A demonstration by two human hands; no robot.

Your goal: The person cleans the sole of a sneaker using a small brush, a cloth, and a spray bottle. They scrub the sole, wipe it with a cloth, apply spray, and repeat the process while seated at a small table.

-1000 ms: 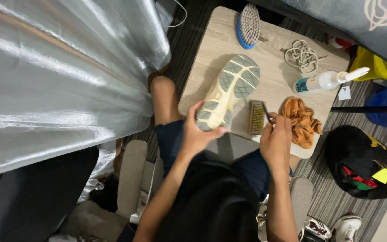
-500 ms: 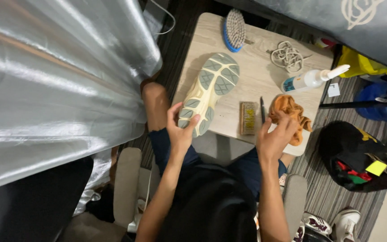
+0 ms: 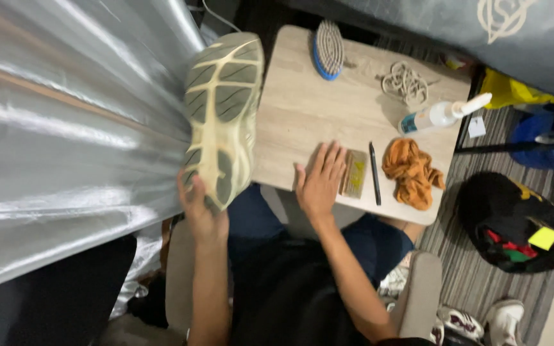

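Note:
My left hand (image 3: 199,208) grips the heel of a sneaker (image 3: 222,112), held up with its cream and grey sole facing the camera, left of the small wooden table (image 3: 302,102). My right hand (image 3: 320,179) lies flat and open on the table's near edge, fingers spread, right beside a small yellowish brush block (image 3: 355,173). A thin dark pen-like tool (image 3: 374,173) lies just right of that block. An orange cloth (image 3: 411,172) is crumpled further right.
A blue-backed scrub brush (image 3: 328,49), coiled laces (image 3: 405,82) and a white spray bottle (image 3: 440,115) sit at the table's far side. Shiny silver sheeting (image 3: 65,128) fills the left. A black bag (image 3: 514,224) and shoes (image 3: 476,320) lie on the striped floor at right.
My left hand has lifted the sneaker off the table and swung it left, sole toward the camera. My right hand left the orange cloth and now rests flat on the table.

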